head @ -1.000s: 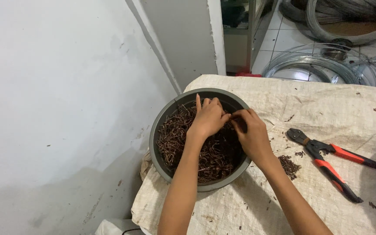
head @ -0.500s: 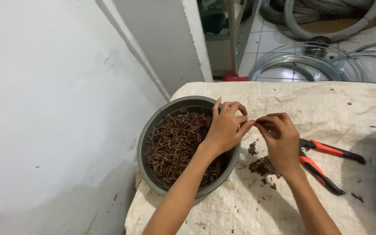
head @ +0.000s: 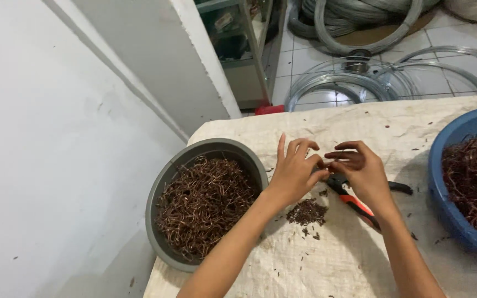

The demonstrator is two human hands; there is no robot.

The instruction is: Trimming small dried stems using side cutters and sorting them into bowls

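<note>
**Two hands pinched together over a sack-covered table**

A pale woven sack cloth [head: 360, 254] covers the table; a white wall stands to the left, and wire coils [head: 360, 83] lie on the tiled floor beyond. The left hand [head: 296, 168] and right hand [head: 360, 168] meet fingertip to fingertip, pinching something too small to make out. Below them lies a small pile of dark bits [head: 306, 211]. Orange-handled pliers [head: 354, 201] lie under the right hand. A grey bowl [head: 164, 182] of brown wire pieces sits near the table's left edge; a blue basin [head: 443, 182] holds more at right.
</note>
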